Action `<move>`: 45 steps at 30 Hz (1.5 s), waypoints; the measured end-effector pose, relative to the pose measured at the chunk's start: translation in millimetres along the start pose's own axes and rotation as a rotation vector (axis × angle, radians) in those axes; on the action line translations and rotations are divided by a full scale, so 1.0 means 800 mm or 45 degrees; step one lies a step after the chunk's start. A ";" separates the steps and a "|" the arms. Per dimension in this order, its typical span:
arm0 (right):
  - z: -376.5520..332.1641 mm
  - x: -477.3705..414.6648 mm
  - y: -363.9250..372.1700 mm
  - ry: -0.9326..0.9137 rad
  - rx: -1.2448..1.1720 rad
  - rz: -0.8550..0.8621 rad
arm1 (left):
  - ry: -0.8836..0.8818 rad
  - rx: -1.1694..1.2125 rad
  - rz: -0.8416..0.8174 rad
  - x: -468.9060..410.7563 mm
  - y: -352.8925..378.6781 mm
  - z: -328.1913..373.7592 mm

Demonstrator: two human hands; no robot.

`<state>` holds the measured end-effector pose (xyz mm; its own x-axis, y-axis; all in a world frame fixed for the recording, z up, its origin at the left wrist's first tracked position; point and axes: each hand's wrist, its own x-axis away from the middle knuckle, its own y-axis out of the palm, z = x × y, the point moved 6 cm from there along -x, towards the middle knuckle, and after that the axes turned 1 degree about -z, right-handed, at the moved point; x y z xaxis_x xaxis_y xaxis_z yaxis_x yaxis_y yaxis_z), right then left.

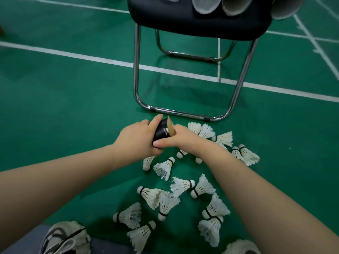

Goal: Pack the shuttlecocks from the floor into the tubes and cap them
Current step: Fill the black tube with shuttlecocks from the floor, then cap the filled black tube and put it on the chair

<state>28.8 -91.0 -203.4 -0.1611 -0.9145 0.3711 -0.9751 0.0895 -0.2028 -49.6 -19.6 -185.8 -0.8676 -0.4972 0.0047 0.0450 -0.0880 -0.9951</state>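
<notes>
A black tube (162, 132) with white lettering is held low over the green floor, its brown cardboard mouth (171, 129) turned to the right. My left hand (139, 139) wraps around the tube's body. My right hand (180, 139) is pressed against the tube's open end, thumb under it; whether it holds a shuttlecock is hidden. Several white feather shuttlecocks (181, 186) lie scattered on the floor below and right of my hands, some (224, 138) just behind my right wrist.
A black folding chair (198, 21) with chrome legs (136, 74) stands right behind the tube; pale tube ends (206, 4) lie on its seat. White court lines (73, 55) cross the floor. My shoes (66, 239) show at the bottom edge.
</notes>
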 end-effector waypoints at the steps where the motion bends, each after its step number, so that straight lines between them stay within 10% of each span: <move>1: -0.006 0.001 -0.001 -0.012 0.034 0.023 | 0.001 0.000 0.014 -0.001 -0.007 0.000; 19: -0.268 0.011 -0.098 -0.887 0.618 1.134 | -0.031 0.696 0.465 -0.090 -0.220 -0.034; 25: -0.324 -0.031 -0.108 -1.091 0.842 1.213 | -0.168 0.956 0.602 -0.134 -0.229 -0.084; 36: -0.299 -0.135 -0.173 -0.757 0.642 1.194 | -0.288 1.240 0.656 -0.201 -0.153 -0.130; 45: -0.271 -0.202 -0.234 -0.178 1.051 1.272 | -0.272 1.292 0.681 -0.220 -0.134 -0.137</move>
<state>204.1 125.8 -29.2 -0.6921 -0.6316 -0.3495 -0.0552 0.5291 -0.8468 43.7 172.1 -90.8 -0.5218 -0.8062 -0.2791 0.8388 -0.4251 -0.3402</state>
